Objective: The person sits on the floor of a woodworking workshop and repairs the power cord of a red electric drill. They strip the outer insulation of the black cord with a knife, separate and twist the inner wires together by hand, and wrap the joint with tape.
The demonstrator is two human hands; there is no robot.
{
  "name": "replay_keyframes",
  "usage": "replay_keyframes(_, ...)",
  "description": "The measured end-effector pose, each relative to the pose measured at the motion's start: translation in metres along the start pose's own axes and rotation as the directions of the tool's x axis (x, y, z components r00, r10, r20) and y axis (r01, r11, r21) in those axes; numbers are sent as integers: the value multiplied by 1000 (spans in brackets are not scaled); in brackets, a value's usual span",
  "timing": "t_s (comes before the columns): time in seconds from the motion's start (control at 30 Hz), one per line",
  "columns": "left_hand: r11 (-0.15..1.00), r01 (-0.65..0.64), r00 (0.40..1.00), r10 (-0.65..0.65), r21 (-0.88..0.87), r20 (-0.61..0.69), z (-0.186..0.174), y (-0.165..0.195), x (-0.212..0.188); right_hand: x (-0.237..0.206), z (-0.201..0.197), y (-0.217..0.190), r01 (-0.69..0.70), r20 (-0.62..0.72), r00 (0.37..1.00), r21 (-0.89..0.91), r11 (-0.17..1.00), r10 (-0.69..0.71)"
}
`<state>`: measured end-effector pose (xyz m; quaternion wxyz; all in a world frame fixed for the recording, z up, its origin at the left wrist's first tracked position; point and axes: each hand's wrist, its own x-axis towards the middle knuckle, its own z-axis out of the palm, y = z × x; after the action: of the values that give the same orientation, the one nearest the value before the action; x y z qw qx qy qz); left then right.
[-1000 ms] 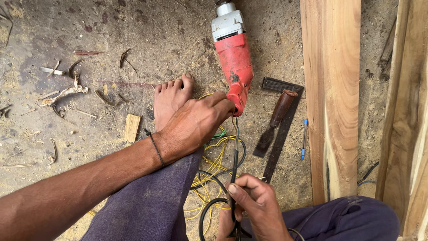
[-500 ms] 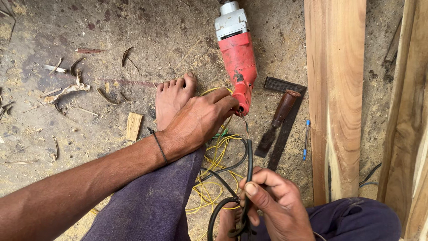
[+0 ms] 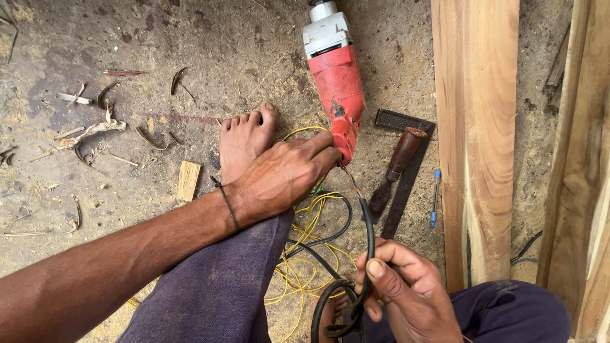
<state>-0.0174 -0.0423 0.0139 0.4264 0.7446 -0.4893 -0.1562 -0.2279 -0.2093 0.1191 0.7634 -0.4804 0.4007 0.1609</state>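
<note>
Red power drill [image 3: 340,82] is lying on the dirt floor [image 3: 127,44], chuck end pointing away from the person. Left hand [image 3: 283,178] is gripping the drill's rear handle end, fingers [image 3: 318,149] curled around it right where the cable enters. Right hand [image 3: 400,286], nearer the camera than the drill, is pinching the black cable [image 3: 368,228] between thumb and forefinger, fingers closed on it. Thin bare wire strands [image 3: 349,178] are showing between cable end and drill handle, so the cord is looking not fully joined; possibly stripped conductors, hard to tell at this size. Yellow wire [image 3: 305,254] is lying tangled just below the drill. Wood-handled chisel [image 3: 394,168] and a black square [image 3: 406,159] are sitting just right of the drill, blue pen [image 3: 435,197] beyond them, wooden plank [image 3: 476,127] further right. Connection work seems mid-way: cable positioned, securing left to do
</note>
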Motion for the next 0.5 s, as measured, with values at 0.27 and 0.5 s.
replay_keyframes(0.27,999,7,998,-11,-50,-68,3,-1,-1,-1,-7,8,14,22,1000,-22,1000,-13)
replay_keyframes(0.5,998,9,998,-13,-63,-61,3,0,5,0,-18,4,155,-10,988,-5,988,-155)
